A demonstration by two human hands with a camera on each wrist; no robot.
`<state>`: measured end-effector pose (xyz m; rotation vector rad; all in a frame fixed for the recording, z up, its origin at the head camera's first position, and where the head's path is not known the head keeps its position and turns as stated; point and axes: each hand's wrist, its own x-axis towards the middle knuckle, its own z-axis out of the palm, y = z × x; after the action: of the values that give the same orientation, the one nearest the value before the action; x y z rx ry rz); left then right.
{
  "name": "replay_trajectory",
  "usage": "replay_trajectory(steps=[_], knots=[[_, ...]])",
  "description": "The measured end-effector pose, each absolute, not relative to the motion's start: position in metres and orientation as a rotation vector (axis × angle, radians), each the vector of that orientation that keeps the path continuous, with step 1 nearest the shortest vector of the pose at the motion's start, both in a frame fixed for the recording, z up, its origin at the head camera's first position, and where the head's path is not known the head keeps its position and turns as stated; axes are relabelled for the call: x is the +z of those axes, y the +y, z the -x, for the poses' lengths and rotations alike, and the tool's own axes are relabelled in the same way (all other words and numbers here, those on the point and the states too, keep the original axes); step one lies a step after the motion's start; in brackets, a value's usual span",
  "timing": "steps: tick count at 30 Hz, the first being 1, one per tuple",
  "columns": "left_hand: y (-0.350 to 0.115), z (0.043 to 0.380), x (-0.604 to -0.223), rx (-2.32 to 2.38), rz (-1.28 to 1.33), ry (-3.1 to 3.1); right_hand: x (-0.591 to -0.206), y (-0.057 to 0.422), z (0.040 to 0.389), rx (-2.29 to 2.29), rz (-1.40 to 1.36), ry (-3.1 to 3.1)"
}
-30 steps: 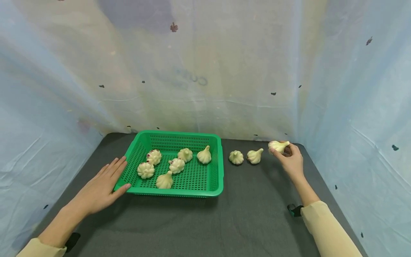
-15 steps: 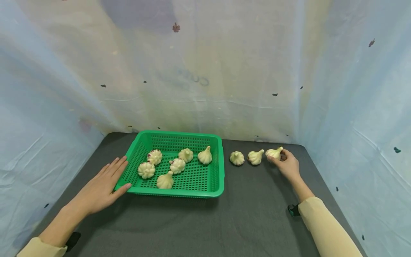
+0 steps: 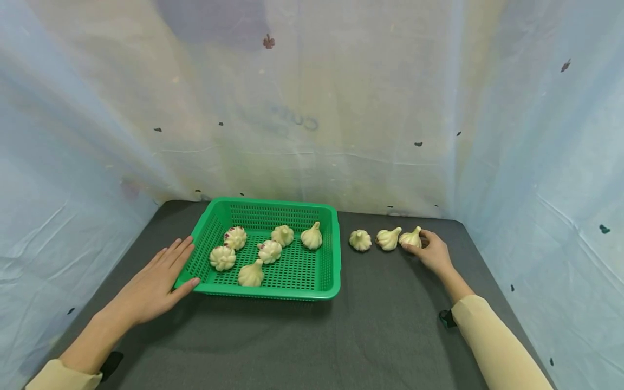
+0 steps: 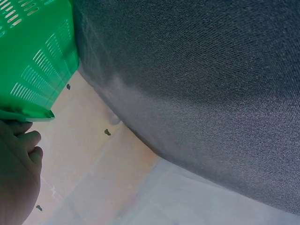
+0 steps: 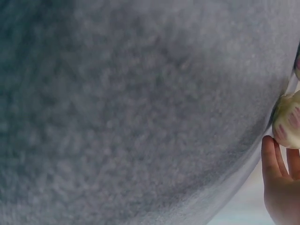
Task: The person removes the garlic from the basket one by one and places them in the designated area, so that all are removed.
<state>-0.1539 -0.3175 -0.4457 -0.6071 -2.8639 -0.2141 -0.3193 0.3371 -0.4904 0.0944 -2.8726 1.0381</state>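
1. Garlic bulb (image 3: 410, 239), right of centre in the head view, was pinched between the thumb and fingers of the right hand (image 3: 435, 253); whether it touched the dark cloth (image 3: 390, 325), I could not tell.
2. Two loose bulbs (image 3: 388, 239) lay on that cloth to its left, the nearer one just beside it.
3. Left hand (image 3: 152, 290), at lower left, rested straight-fingered on the left rim of the green basket (image 3: 273, 292), its thumb spread apart.
4. Six bulbs (image 3: 270, 252) sat inside the basket, left of centre.
5. Pale sheeting (image 3: 312, 108) filled the frame's upper half.
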Motion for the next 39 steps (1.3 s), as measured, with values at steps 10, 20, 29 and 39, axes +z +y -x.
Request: replay_trajectory(steps=[10,20,29,39], knots=[[-0.317,0.154,-0.446,-0.225,0.603,-2.871,-0.489,0.341,0.324,1.022,-0.092,-2.966],[-0.318,0.154,-0.448,-0.224,0.599,-2.871,-0.49,0.34,0.324,1.028,-0.086,-2.961],[-0.317,0.154,-0.444,-0.228,0.6,-2.877,-0.489,0.339,0.318,1.095,-0.047,-2.941],[-0.318,0.155,-0.448,-0.219,0.609,-2.86,-0.48,0.336,0.305,1.204,-0.015,-2.743]])
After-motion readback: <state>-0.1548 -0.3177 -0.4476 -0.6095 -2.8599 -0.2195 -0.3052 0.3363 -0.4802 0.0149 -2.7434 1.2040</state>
